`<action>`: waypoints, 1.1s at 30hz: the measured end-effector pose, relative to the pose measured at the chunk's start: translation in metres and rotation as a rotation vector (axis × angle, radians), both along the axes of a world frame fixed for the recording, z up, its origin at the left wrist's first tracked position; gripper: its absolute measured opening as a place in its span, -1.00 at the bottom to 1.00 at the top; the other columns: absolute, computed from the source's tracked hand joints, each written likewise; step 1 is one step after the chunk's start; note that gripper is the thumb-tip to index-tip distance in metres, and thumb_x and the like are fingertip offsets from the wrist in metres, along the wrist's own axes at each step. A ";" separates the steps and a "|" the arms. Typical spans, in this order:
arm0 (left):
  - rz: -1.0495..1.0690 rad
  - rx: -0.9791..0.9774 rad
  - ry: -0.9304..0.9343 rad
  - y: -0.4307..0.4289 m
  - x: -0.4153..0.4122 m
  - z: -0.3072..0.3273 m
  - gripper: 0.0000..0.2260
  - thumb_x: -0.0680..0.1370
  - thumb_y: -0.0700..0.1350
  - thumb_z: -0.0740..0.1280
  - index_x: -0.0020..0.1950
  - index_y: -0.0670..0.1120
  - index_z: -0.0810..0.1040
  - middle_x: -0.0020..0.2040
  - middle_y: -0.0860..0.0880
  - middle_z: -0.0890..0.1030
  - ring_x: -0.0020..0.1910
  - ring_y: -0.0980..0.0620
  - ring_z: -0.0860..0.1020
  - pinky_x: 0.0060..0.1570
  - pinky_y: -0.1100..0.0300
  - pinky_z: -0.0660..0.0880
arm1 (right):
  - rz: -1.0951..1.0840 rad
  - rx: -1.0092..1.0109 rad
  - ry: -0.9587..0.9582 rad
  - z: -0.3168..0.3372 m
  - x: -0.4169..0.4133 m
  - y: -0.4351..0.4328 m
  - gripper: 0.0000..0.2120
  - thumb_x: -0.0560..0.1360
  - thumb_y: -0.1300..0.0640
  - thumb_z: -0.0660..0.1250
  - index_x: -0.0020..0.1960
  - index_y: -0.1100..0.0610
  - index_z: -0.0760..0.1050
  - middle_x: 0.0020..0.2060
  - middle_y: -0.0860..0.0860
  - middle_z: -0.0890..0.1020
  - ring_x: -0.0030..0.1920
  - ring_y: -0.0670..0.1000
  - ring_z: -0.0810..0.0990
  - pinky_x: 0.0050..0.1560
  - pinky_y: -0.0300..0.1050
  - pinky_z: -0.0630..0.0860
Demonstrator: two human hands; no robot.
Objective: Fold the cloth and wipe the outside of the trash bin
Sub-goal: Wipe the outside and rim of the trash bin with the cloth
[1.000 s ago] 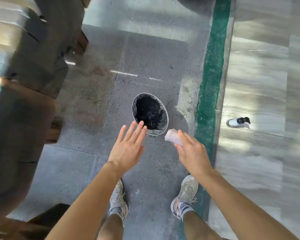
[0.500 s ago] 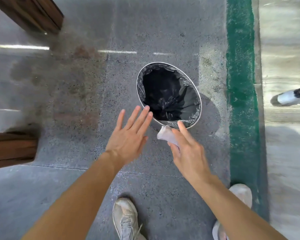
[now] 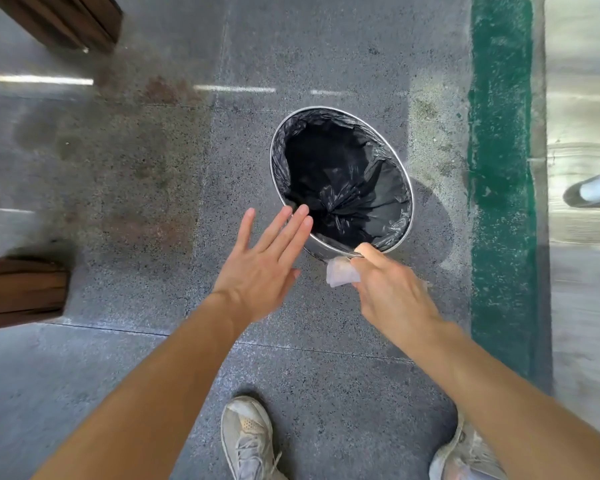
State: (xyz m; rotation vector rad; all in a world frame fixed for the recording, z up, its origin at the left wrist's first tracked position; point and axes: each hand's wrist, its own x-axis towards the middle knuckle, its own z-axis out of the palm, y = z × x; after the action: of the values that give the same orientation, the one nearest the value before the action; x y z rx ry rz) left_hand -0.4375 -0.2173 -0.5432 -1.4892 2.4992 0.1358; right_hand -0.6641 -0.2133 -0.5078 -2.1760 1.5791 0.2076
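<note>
Cloth (image 3: 342, 276) in right hand (image 3: 392, 296) grip at bin (image 3: 321, 249) wall; left hand (image 3: 260, 271) released.

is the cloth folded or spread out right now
Folded: the cloth shows as a small compact wad pinched in the right hand, at the trash bin wall.

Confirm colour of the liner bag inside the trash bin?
Black, glossy and crinkled; the liner bag fills the metal-rimmed trash bin. Head view, the only one, shows it clearly.
</note>
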 end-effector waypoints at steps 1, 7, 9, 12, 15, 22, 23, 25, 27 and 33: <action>0.006 0.006 0.001 0.001 -0.002 0.001 -0.28 0.64 0.11 0.10 0.60 -0.14 -0.26 0.62 -0.08 -0.25 0.60 -0.08 -0.20 0.47 -0.35 -0.11 | 0.036 0.015 0.021 -0.001 -0.004 -0.003 -0.85 0.43 0.30 0.41 -0.03 0.14 0.52 -0.01 -0.06 0.39 -0.45 -0.06 0.33 -0.43 -0.11 0.58; -0.021 0.046 0.047 0.008 -0.047 0.007 -0.30 0.65 0.07 0.08 0.60 -0.11 -0.29 0.62 -0.06 -0.27 0.59 -0.08 -0.24 0.45 -0.38 -0.18 | 0.261 0.027 0.272 0.010 -0.068 -0.030 -0.78 0.39 0.33 0.39 -0.09 0.04 0.52 -0.15 -0.12 0.31 -0.48 -0.20 0.23 -0.64 -0.35 0.07; -0.017 0.057 0.063 0.010 -0.076 0.008 -0.31 0.66 0.06 0.07 0.59 -0.11 -0.32 0.61 -0.05 -0.29 0.58 -0.07 -0.27 0.45 -0.37 -0.22 | 0.318 0.053 0.393 0.018 -0.096 -0.050 -0.78 0.39 0.35 0.34 -0.09 0.05 0.51 -0.14 -0.11 0.28 -0.41 -0.15 0.30 -0.61 -0.24 0.24; -0.021 0.052 0.089 0.008 -0.119 0.008 -0.33 0.67 0.03 0.02 0.57 -0.12 -0.38 0.59 -0.04 -0.34 0.57 -0.06 -0.31 0.45 -0.35 -0.26 | 0.365 0.068 0.466 0.023 -0.134 -0.089 -0.68 0.37 0.46 0.30 0.00 0.12 0.52 -0.05 -0.09 0.32 -0.28 -0.07 0.46 -0.34 -0.19 0.48; 0.042 0.039 0.126 0.000 -0.141 0.006 -0.33 0.66 0.04 0.02 0.58 -0.11 -0.36 0.59 -0.03 -0.34 0.57 -0.07 -0.29 0.47 -0.31 -0.27 | 0.290 0.072 0.496 0.024 -0.155 -0.114 -0.45 0.34 0.53 0.27 0.26 0.16 0.37 -0.10 0.02 0.50 -0.26 0.00 0.50 -0.34 -0.13 0.46; 0.113 0.034 0.125 -0.003 -0.149 -0.001 -0.36 0.67 0.08 -0.02 0.58 -0.09 -0.33 0.61 -0.03 -0.31 0.58 -0.09 -0.29 0.49 -0.31 -0.23 | 0.006 -0.009 0.097 0.035 -0.178 -0.082 -0.45 0.47 0.35 0.32 0.41 0.04 0.34 0.37 0.07 0.46 -0.31 -0.02 0.55 -0.33 -0.24 0.52; 0.113 0.019 0.126 -0.004 -0.150 -0.002 -0.36 0.67 0.09 -0.01 0.59 -0.09 -0.30 0.61 -0.03 -0.28 0.59 -0.10 -0.26 0.50 -0.30 -0.20 | -0.077 -0.072 -0.057 0.037 -0.180 -0.072 -0.55 0.49 0.30 0.34 0.35 0.07 0.44 0.43 0.04 0.39 -0.34 -0.04 0.56 -0.24 -0.29 0.51; 0.103 -0.020 0.128 -0.005 -0.152 -0.007 -0.35 0.67 0.12 0.02 0.61 -0.09 -0.23 0.63 -0.04 -0.22 0.60 -0.11 -0.21 0.51 -0.29 -0.15 | -0.293 -0.103 -0.225 0.038 -0.179 -0.053 -0.61 0.51 0.18 0.38 0.33 0.06 0.50 0.46 -0.09 0.33 -0.24 -0.09 0.60 -0.06 -0.31 0.48; 0.079 -0.096 0.156 -0.006 -0.150 -0.027 -0.34 0.67 0.17 0.06 0.62 -0.09 -0.15 0.64 -0.04 -0.14 0.60 -0.13 -0.14 0.51 -0.29 -0.09 | -0.475 -0.075 -0.222 0.030 -0.176 -0.040 -0.55 0.53 0.03 0.35 0.40 -0.02 0.43 0.42 -0.22 0.34 0.12 -0.13 0.58 0.22 -0.32 0.34; 0.015 -0.478 0.305 -0.018 -0.148 -0.086 -0.32 0.61 0.25 0.17 0.61 -0.07 0.10 0.62 -0.02 0.10 0.59 -0.13 0.09 0.48 -0.33 0.01 | -0.485 -0.207 -0.360 -0.010 -0.159 -0.038 -0.46 0.48 -0.13 0.33 0.38 -0.43 0.23 0.11 -0.55 0.42 0.10 -0.37 0.51 0.17 -0.38 0.45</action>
State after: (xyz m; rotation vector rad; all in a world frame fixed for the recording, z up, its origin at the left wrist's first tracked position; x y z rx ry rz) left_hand -0.5853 -0.2357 -0.6288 -1.7747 2.9105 -0.2742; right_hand -0.8227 -0.2518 -0.5177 -1.7623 1.9033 -0.4876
